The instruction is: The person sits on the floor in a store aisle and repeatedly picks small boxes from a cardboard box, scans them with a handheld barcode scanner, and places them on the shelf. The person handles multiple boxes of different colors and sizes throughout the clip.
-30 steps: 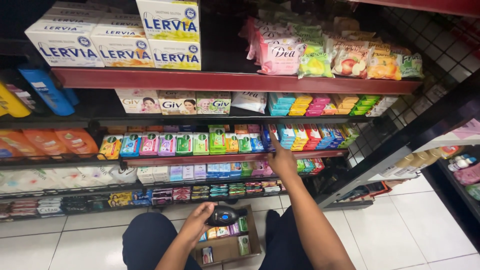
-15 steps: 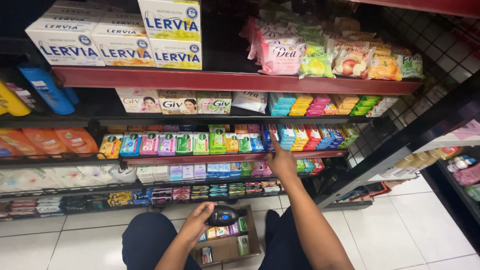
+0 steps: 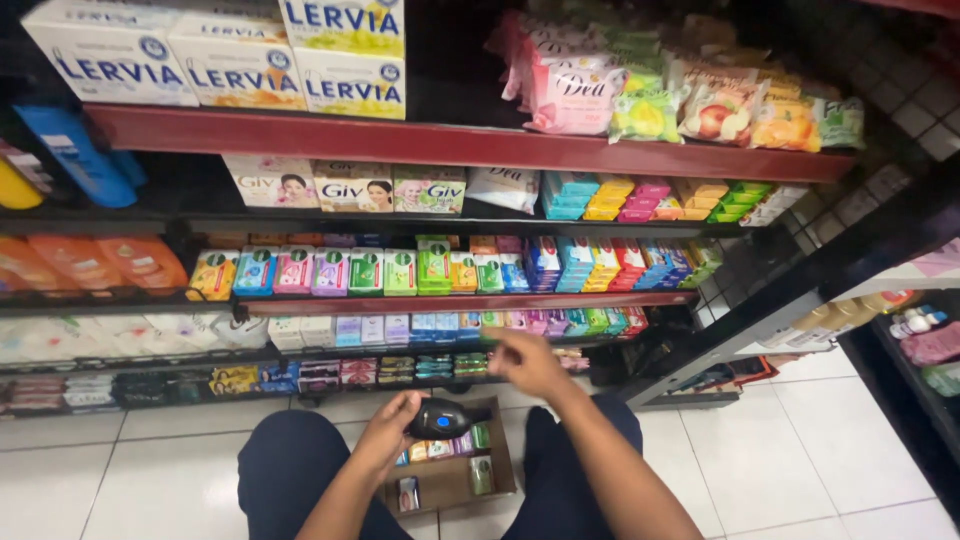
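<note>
My left hand (image 3: 388, 435) grips a black handheld scanner (image 3: 447, 419) low in front of me, above an open cardboard box (image 3: 450, 483) on the floor between my knees. The box holds several small soap packs. My right hand (image 3: 527, 362) hangs in the air with nothing in it, fingers loosely apart, in front of the lower shelves and just right of the scanner. Rows of colourful boxed soap bars (image 3: 440, 270) fill the middle shelf above it.
Red-edged shelves (image 3: 460, 148) carry white soap cartons (image 3: 240, 70) at top left, fruit-print wipe packs (image 3: 700, 105) at top right, and orange pouches (image 3: 90, 262) at left. A black wire-grid rack end (image 3: 800, 270) stands at right. White floor tiles (image 3: 820, 450) lie below.
My right hand has pulled back from the middle shelf's soap boxes and dropped down toward the scanner. The view has tilted slightly downward. The left hand keeps hold of the scanner.
</note>
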